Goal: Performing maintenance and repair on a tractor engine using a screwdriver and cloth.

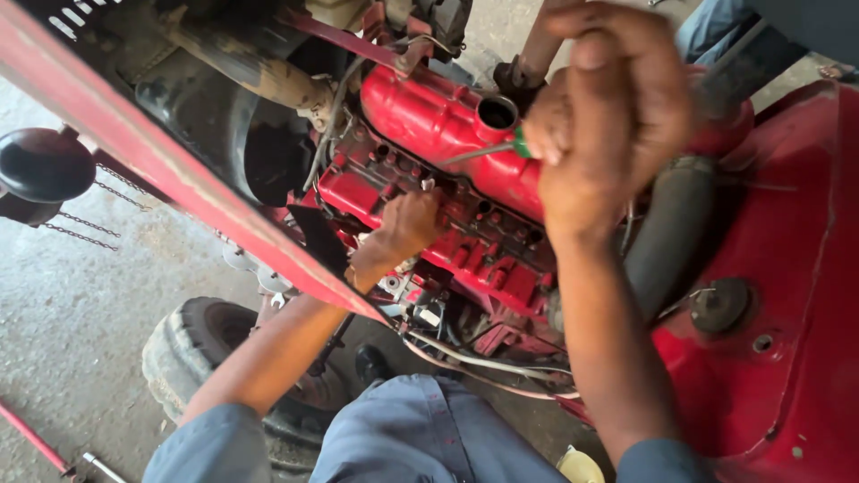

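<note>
A red tractor engine [438, 121] lies below me, with an open round filler hole [497, 113] on its top cover. My right hand [601, 116] is raised close to the camera, closed on a screwdriver [483, 152] with a green handle; its metal shaft points left toward the engine block. My left hand [407, 224] reaches down and is closed against the side of the engine, near a row of ports. What the left fingers hold is hidden.
A red hood edge [170, 170] crosses diagonally at left. A black front tyre [192, 349] stands on the concrete floor below. A black hose [671, 233] and red fender [787, 295] sit at right. Wires [483, 362] hang under the engine. My blue-clad knee [420, 434] is at the bottom.
</note>
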